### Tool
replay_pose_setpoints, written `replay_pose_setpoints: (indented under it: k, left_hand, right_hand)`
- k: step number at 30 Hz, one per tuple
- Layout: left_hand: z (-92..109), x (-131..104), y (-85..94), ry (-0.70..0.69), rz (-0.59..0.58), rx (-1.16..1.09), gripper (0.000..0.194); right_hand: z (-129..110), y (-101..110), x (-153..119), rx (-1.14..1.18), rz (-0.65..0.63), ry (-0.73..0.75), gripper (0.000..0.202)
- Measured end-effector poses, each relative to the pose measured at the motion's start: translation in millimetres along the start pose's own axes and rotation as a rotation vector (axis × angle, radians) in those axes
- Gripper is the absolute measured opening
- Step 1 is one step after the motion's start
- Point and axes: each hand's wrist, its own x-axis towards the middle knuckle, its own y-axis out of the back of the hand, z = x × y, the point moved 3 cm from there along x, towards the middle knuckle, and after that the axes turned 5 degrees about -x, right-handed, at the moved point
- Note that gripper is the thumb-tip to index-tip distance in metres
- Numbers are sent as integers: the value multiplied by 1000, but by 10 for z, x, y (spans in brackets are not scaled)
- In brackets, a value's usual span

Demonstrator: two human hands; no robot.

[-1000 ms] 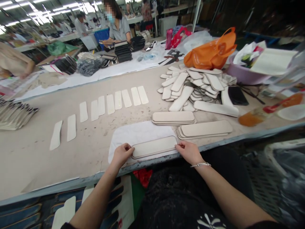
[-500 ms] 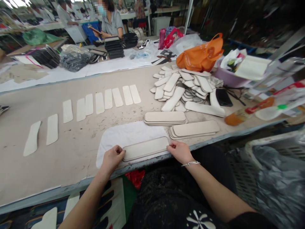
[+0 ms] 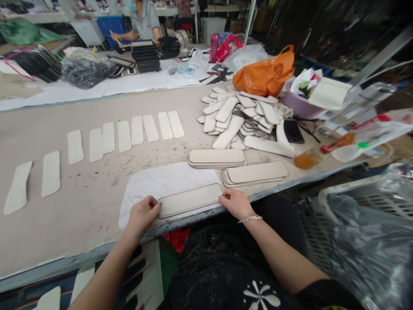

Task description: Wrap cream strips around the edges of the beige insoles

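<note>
A long cream panel with rounded corners and a dark edge (image 3: pixel 191 200) lies on a white sheet (image 3: pixel 135 185) at the table's near edge. My left hand (image 3: pixel 144 212) pinches the panel's left end, fingers closed. At its right end, my right hand (image 3: pixel 236 202), wearing a bracelet, pinches the corner. Just beyond are two neat stacks of similar panels, one stack (image 3: pixel 216 157) behind the sheet and another stack (image 3: pixel 256 173) to the right. A loose heap of panels (image 3: pixel 230 122) lies farther back.
Several separate cream strips (image 3: pixel 124 135) lie in a row at left. Behind the heap sit an orange bag (image 3: pixel 263 75) and a purple basin (image 3: pixel 300 103). A phone (image 3: pixel 293 131) and a bottle (image 3: pixel 311 157) lie at right. Across the table, a person (image 3: pixel 143 26) works near black stacks (image 3: pixel 145 56).
The view has shifted slightly, so most things appear farther left. Both hands keep their hold on the panel's ends. The person across the table has moved their arms.
</note>
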Motion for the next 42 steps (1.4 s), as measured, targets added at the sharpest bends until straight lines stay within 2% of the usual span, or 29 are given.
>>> replay_pose_setpoints:
  k: [8,13,21,24,28,31,34,36,38,42]
  left_hand:
    - [-19,10,-20,14,11,43,22]
    - [-113,-75,-1,71,101,60,28]
    - [-103,-101,-21,110,98,48,26]
    - [-125,-98,-63,82,116,4,30]
    - [-150,-122,-136,-41,155,-41,40]
    - [-141,-158,-172,-125,196,31,31]
    - [-114,-186,-185,-150,215,81,30]
    - [-90,-200,-183,-152,218,107,30]
    - [-78,-204,-176,-145,224,132,30]
    - [-111,-158,-165,-159,236,111,29]
  right_hand:
    - [-30,29,1,-8,-23,12,17]
    - [-35,24,7,-35,-36,38,17]
    - [-73,24,3,-112,-71,48,16]
    - [-71,45,6,-148,-63,22,17]
    - [-43,135,-24,-222,-33,19,23]
    - [-159,227,-112,-194,114,132,21]
    - [-463,186,-247,-118,247,420,32]
    - [-693,32,-340,-110,221,643,46]
    - [-853,-172,-403,-140,161,773,58]
    - [-905,-471,-421,-214,107,778,72]
